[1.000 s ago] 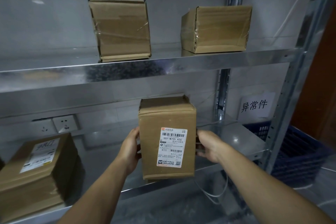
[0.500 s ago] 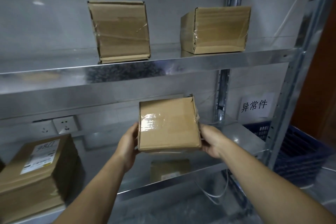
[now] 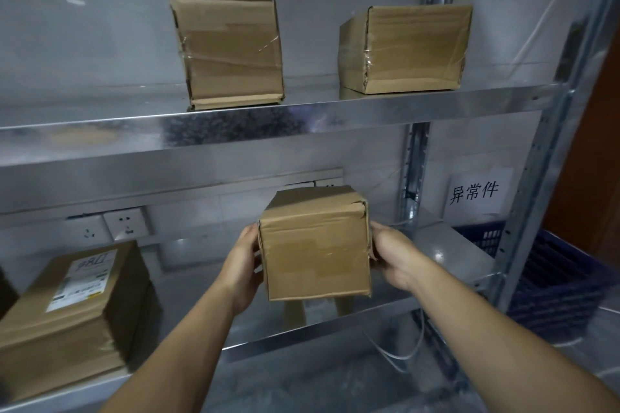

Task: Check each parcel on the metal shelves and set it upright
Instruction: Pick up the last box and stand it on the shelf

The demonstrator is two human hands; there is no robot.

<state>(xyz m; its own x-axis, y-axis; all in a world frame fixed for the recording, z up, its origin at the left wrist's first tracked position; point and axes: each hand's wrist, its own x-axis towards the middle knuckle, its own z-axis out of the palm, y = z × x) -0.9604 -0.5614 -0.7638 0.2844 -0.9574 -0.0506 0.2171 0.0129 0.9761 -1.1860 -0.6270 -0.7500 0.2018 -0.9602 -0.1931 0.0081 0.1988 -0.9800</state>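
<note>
A: Where's the box (image 3: 315,245) now?

B: In the air, just above the front of the lower shelf (image 3: 436,261), a plain taped face turned to the camera. Its reflection shows in the metal underneath, so it isn't set down yet.

A: And how far along is the job?

B: Partway, I'd say. Two boxes on the upper shelf (image 3: 235,131) sit square: the tall one (image 3: 228,50) and the wide one (image 3: 409,50). The labelled box (image 3: 73,305) at lower left lies with its label up and looks tilted (the wide lens may exaggerate that), so it probably still needs checking.

A: The grip?

B: The left hand (image 3: 243,265) presses flat on the left side, the right hand (image 3: 391,258) on the right side, fingers wrapping behind. Both are clamped on the box, carrying it between them.
</note>
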